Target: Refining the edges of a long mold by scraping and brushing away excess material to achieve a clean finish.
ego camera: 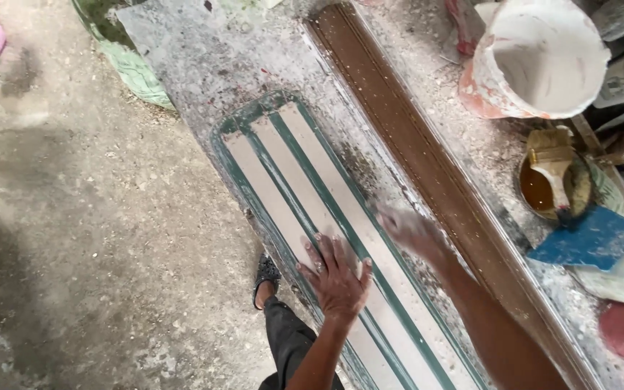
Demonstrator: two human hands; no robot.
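Dusty surface [204,50] carries my green-ribbed mould [305,195]; left hand [337,278] presses flat, fingers spread, right hand [413,231] blurred, grip unclear; brown moulding [413,144] and white bucket [543,58] crowd its right edge.

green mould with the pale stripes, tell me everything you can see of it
The green mould is a long, narrow tray with a rounded far end, lying flat and slanted along the dusty grey workbench. Thin green ridges split it into three lengthwise channels filled with a pale, plaster-like mix. Its rim looks worn and smeared. The left hand presses flat on the filling; the right hand, blurred, is on its right side. A brown moulded strip lies alongside to the right. The near end runs out of view.
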